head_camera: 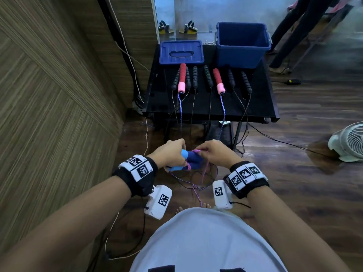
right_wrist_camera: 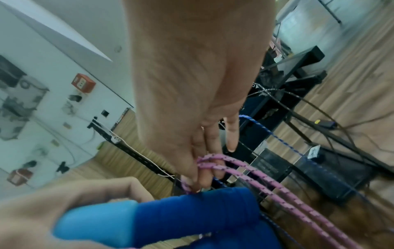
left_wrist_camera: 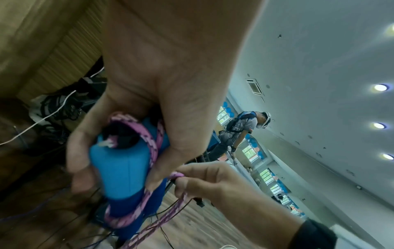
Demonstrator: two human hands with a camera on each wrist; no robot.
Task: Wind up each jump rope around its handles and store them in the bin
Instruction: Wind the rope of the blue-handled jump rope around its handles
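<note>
Between your two hands, low in front of your body, sit the blue jump-rope handles [head_camera: 188,160] with the pink cord [head_camera: 204,173] partly wound on them.

Your left hand [head_camera: 170,154] is clenched around the light-blue ends of both handles, held side by side, with a loop of the pink cord caught under its thumb. Your right hand [head_camera: 216,153] pinches a bend of that same cord just beside the darker grips, and the slack hangs below both hands toward the floor. Beyond your hands stands the black desk [head_camera: 255,107], carrying the red-and-pink handles [head_camera: 182,77] and several black-handled ropes [head_camera: 208,75], cords trailing off its near edge. Farther still, on the desk's far side, rest the open blue bin [head_camera: 242,54] and, to its left, the blue lid [head_camera: 181,52].
</note>
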